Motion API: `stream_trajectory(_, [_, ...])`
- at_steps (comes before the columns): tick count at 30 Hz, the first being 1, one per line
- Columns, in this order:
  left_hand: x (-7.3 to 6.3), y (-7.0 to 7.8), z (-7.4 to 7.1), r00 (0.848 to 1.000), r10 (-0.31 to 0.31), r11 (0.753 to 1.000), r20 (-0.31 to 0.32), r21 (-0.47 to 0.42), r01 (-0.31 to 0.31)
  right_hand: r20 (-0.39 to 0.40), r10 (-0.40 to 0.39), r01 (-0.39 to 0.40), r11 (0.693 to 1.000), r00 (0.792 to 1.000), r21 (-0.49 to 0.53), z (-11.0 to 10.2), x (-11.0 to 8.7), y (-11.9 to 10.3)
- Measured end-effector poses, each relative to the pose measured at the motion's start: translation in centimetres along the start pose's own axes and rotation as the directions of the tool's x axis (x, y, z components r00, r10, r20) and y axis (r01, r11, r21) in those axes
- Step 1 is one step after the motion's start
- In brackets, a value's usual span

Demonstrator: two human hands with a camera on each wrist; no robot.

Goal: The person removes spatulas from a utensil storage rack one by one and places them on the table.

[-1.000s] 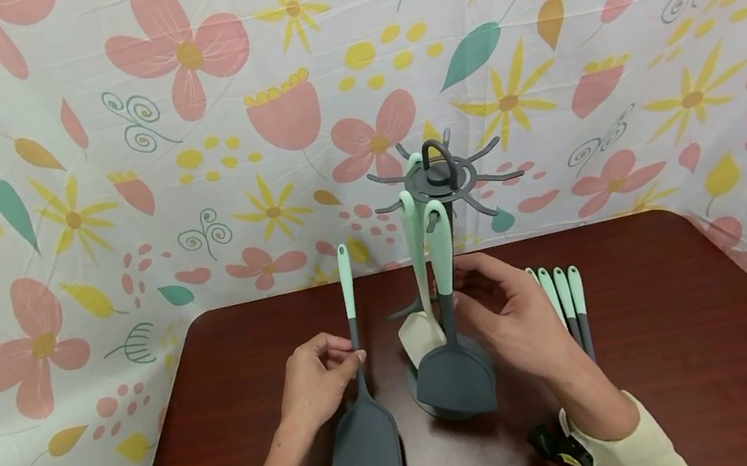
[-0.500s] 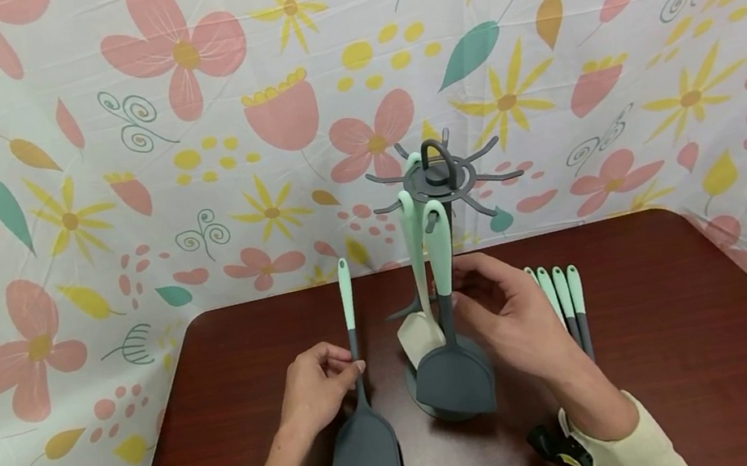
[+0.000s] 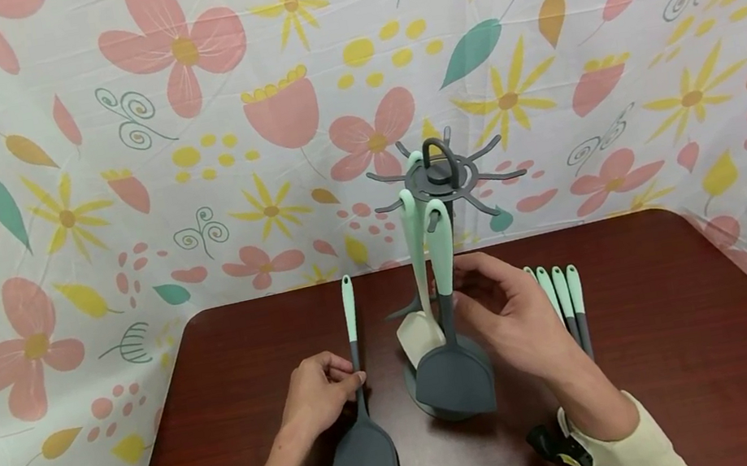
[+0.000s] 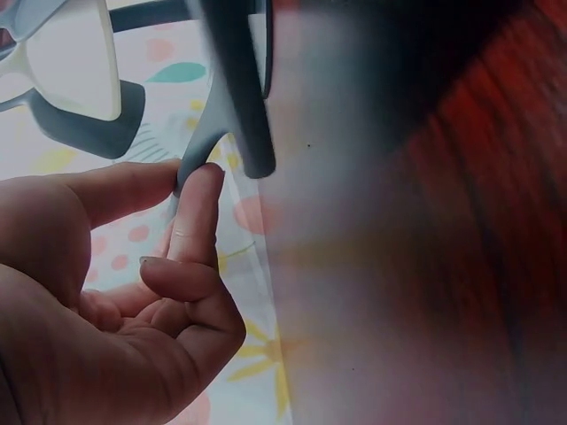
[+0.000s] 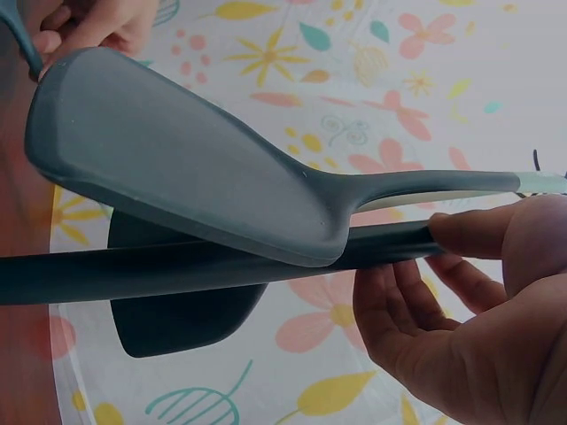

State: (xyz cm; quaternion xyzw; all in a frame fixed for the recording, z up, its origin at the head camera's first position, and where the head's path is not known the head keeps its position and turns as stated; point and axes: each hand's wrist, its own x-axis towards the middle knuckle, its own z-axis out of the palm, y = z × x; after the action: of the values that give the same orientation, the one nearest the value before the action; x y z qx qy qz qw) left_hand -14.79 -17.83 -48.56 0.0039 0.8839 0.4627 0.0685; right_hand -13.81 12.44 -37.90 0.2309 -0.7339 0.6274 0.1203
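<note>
- Now your left hand, pinching the gray turner by its shaft, has drawn it nearer you, left of the utensil stand.
- So it is farther from the stand's hooks, unhung.
- Your right hand stays gripping the stand's pole.

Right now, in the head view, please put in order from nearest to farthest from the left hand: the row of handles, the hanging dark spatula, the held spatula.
1. Held spatula: pinched by the left hand.
2. Hanging dark spatula: on the rack, centre.
3. Row of handles: right side, past the right hand.
</note>
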Motion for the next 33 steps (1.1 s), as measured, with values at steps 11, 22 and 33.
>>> stream_trajectory(11, [0.1, -0.5, 0.2, 1.0, -0.004, 1.0, 0.031, 0.031, 0.003, 0.008, 0.0, 0.0, 1.0, 1.0, 0.004, 0.0, 0.1, 0.0])
stream_trajectory(22, [0.2, -0.8, 0.4, 0.997, -0.028, 0.999, 0.072, 0.026, 0.026, 0.016, 0.006, -0.007, 1.0, 1.0, 0.014, 0.0, 0.0, 0.0])
stream_trajectory(33, [0.3, -1.2, 0.6, 0.995, -0.043, 0.998, 0.085, 0.038, 0.04, 0.025, -0.008, 0.008, 1.0, 1.0, 0.013, -0.1, 0.0, 0.1])
